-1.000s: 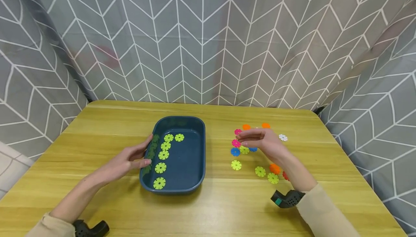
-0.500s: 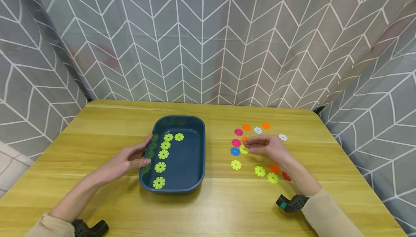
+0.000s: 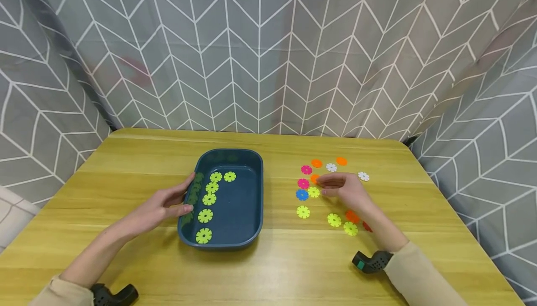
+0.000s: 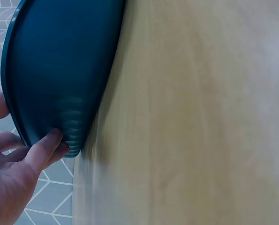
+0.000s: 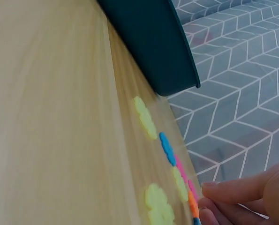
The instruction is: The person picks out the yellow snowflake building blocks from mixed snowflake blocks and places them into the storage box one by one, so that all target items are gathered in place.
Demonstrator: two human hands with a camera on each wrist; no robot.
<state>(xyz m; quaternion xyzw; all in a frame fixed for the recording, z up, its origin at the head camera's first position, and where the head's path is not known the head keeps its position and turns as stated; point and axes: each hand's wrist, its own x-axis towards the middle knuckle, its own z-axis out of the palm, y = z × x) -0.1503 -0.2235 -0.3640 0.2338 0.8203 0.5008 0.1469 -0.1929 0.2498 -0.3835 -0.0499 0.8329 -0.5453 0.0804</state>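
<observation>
A dark blue tray (image 3: 237, 203) stands left of centre, holding several yellow-green notched discs (image 3: 209, 199), most in a column along its left wall. My left hand (image 3: 161, 206) touches the tray's left side, thumb apart from the fingers; in the left wrist view, fingertips (image 4: 55, 133) rest against the outer wall. On the right, my right hand (image 3: 346, 189) is over the loose discs, its fingertips beside an orange disc (image 3: 315, 179). A yellow-green disc (image 3: 313, 192) lies by its thumb. In the right wrist view, a blue disc (image 5: 196, 221) shows partly beneath the fingers.
Around the right hand lie pink (image 3: 303, 183), white (image 3: 331, 167), blue (image 3: 302, 194), orange (image 3: 353, 216) and yellow-green (image 3: 334, 220) discs. A red disc (image 3: 367, 226) is partly hidden by the right forearm. Behind the wooden table (image 3: 138, 157) hangs a grey patterned curtain (image 3: 268, 64).
My right hand has shifted a little right and lower, uncovering the orange disc and a white disc; the blue disc by its thumb is now hidden in the head view. My left hand stays at the tray.
</observation>
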